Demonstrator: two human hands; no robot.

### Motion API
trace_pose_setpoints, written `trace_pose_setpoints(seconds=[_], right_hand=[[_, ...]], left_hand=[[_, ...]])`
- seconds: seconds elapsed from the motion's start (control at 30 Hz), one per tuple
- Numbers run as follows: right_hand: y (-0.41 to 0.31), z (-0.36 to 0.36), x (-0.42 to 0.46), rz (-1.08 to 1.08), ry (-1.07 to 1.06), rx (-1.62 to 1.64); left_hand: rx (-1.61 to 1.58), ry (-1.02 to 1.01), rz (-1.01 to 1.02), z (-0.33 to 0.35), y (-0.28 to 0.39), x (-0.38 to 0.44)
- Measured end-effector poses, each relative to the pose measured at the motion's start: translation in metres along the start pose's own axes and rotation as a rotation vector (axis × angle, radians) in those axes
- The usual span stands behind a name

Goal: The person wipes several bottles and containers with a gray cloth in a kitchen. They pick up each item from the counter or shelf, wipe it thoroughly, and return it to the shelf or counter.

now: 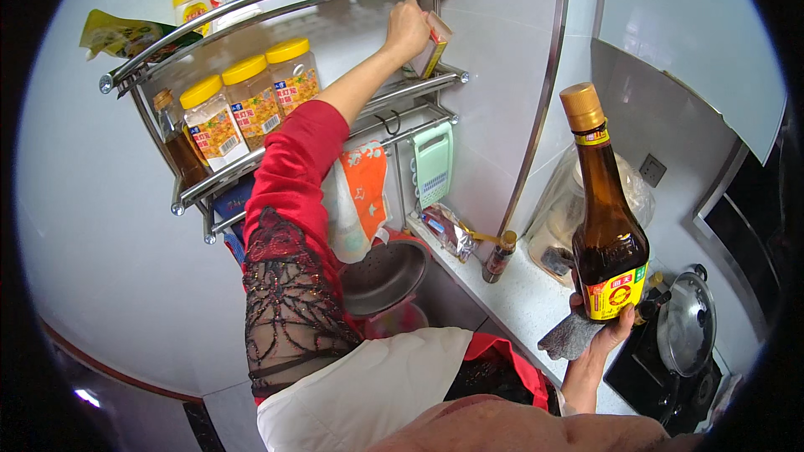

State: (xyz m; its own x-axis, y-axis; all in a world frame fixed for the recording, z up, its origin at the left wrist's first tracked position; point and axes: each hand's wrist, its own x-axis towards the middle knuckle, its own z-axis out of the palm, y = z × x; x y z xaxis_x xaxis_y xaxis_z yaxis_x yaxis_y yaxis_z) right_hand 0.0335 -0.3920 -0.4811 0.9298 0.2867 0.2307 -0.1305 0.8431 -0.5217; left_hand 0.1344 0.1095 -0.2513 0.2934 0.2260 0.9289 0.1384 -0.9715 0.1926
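My left hand (408, 30) reaches up to the wall rack, its fingers curled at the upper edge of a small cardboard box (433, 50). The box leans above the rack's lower shelf, and the fingertips are partly hidden. My right hand (606, 333) holds a brown glass sauce bottle (612, 226) upright by its base. The bottle has a gold cap, a yellow label and dark liquid inside. A dark grey cloth (568, 334) hangs by the same hand, under the bottle.
Yellow-lidded jars (251, 100) and a corked bottle (179, 144) line the metal rack (377, 100). Below hang a green grater (433, 160) and an orange-white cloth (364, 194). A metal colander (383, 276), a small bottle (500, 257) on the counter (471, 276) and a lidded pan (688, 320) stand lower.
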Motion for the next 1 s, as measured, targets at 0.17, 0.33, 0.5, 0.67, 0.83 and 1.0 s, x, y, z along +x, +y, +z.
trace_pose_setpoints(seconds=[0.17, 0.33, 0.5, 0.67, 0.83, 1.0], right_hand=[[0.000, -0.006, 0.000, 0.005, -0.005, -0.019], [0.000, 0.000, 0.000, 0.027, 0.021, -0.045], [0.002, 0.006, 0.000, -0.005, 0.069, -0.083], [0.001, 0.007, 0.001, -0.013, 0.095, -0.092], [0.001, 0.012, 0.002, 0.011, 0.089, -0.066], [0.002, 0.018, 0.006, 0.044, 0.069, -0.046]], left_hand=[[0.042, -0.124, -0.213, 0.026, -0.014, 0.013], [0.064, -0.264, -0.391, 0.052, -0.018, 0.025], [0.085, -0.175, -0.515, 0.056, -0.015, 0.022], [-0.023, -0.240, -0.327, 0.050, -0.017, 0.015], [-0.029, -0.248, -0.327, 0.042, -0.024, 0.016], [0.091, -0.281, -0.196, 0.037, -0.019, 0.006]])
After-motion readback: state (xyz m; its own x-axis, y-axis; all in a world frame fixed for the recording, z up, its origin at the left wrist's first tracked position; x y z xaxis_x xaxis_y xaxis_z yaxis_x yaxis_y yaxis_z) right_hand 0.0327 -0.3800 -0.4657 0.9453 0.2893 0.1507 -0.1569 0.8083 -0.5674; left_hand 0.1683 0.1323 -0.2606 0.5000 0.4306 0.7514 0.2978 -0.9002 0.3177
